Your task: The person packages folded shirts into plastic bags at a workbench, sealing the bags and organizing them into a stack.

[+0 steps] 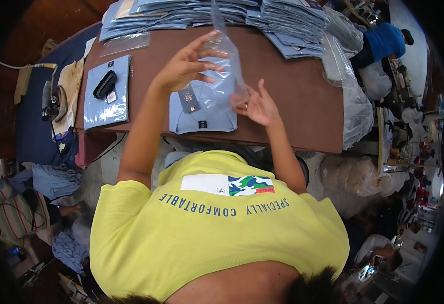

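Observation:
A folded light-blue shirt (201, 119) lies on the brown table in front of me, its collar end toward me, with a dark hang tag (188, 99) on it. Above the shirt a transparent plastic bag (227, 71) stands up in the air, partly covering it. My left hand (184, 63) is at the bag's left side with its fingers spread against the film. At the bag's lower right edge, my right hand (259, 105) has its curled fingers on the plastic, while one finger points up. The exact grip there is partly hidden by the film.
Stacks of folded blue shirts (293, 25) line the table's far edge. On the left lies a bagged shirt (108, 104) with a black coiled item (105, 84) on top. An iron (59, 104) stands farther left. Plastic bags (336, 63) hang over the right edge; people sit beyond.

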The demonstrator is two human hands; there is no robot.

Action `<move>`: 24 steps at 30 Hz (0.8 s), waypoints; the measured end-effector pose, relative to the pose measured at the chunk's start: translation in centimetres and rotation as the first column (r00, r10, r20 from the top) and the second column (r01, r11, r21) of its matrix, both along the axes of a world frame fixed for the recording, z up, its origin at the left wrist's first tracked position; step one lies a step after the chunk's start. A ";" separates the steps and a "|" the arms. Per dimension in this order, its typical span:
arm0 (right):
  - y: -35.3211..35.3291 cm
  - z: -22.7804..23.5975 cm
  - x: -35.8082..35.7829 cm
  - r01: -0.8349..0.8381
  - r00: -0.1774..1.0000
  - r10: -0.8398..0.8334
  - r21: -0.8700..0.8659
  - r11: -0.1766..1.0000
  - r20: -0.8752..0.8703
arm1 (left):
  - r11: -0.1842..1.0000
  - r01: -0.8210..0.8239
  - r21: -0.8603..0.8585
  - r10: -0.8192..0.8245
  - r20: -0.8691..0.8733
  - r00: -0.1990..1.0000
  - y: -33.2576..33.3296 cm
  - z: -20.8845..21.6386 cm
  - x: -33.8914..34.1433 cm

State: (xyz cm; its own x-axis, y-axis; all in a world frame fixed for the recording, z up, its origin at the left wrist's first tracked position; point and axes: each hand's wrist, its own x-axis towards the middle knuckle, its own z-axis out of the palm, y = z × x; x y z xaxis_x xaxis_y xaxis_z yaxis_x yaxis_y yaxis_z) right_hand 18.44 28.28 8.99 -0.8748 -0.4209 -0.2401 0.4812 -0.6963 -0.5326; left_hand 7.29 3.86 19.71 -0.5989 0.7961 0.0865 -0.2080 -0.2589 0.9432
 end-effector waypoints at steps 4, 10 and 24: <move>-1.6 -2.0 -7.2 0.110 0.994 -0.109 -0.085 0.990 0.012 | 0.997 -0.082 0.004 0.082 0.086 0.993 -4.6 -2.8 -3.3; -1.7 3.7 -15.5 0.569 0.787 -0.386 0.326 0.755 -0.481 | 0.890 -0.390 -0.237 0.391 -0.047 0.919 -5.9 -4.5 -9.7; 0.5 -5.9 -15.5 0.416 0.870 -0.493 0.508 0.754 0.021 | 0.727 -0.527 -0.440 0.638 0.150 0.755 -5.7 -16.1 -11.3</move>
State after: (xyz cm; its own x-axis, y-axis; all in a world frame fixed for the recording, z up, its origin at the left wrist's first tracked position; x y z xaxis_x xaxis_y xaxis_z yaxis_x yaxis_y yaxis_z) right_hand 2.91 28.80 3.06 -0.8718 0.2181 -0.4386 0.2706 -0.5317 -0.8025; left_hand -3.99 -1.80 3.64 -0.9056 0.2190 -0.3632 -0.3881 -0.0822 0.9180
